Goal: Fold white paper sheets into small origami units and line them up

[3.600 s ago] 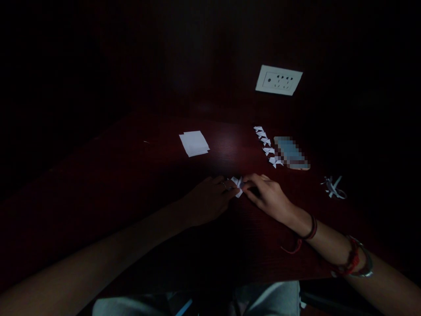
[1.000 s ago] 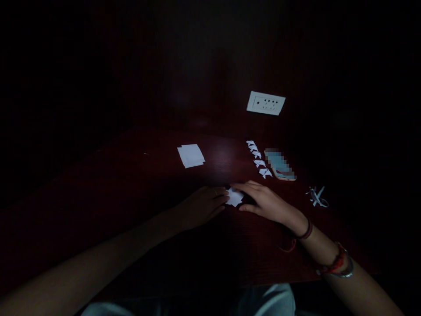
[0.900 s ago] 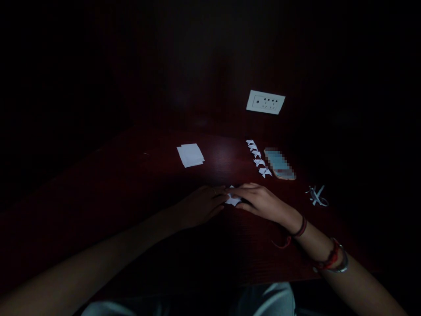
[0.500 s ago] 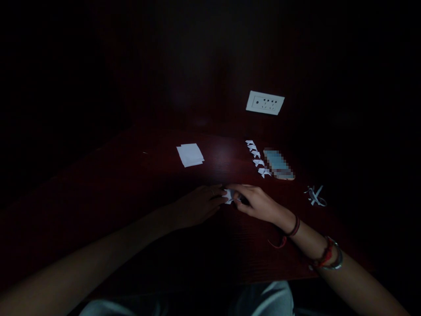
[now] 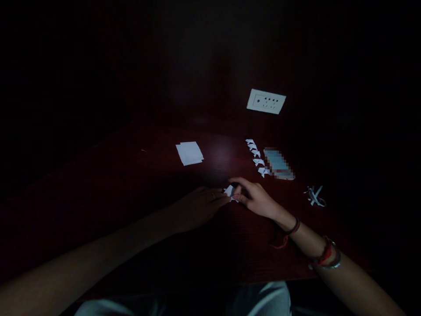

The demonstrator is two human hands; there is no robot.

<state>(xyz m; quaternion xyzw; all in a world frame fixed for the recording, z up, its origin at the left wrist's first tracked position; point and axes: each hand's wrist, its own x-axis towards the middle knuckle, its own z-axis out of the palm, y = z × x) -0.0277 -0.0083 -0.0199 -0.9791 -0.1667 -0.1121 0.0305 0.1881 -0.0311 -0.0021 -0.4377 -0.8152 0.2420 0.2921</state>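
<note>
A small white folded paper (image 5: 229, 191) lies on the dark red table between my two hands. My left hand (image 5: 200, 206), in shadow, reaches in from the left with its fingers stretched together and holds the paper's left side at the fingertips. My right hand (image 5: 258, 198) pinches the right side between thumb and bent fingers, while its index finger extends above the paper. Beyond my right hand, several small folded white paper pieces (image 5: 255, 153) form a slanting row. A stack of flat white paper squares (image 5: 190, 153) rests farther back on the left.
A phone (image 5: 279, 163), its screen blurred out, lies right of the folded row. Thin paper strips (image 5: 315, 196) are heaped at the right. A white socket plate (image 5: 266, 101) is fixed on the wall behind. The table's front edge (image 5: 263, 281) runs above my legs.
My right hand's index finger has lifted from the paper, and its thumb has come in over the right edge. More of the folded paper shows. The view has shifted slightly.
</note>
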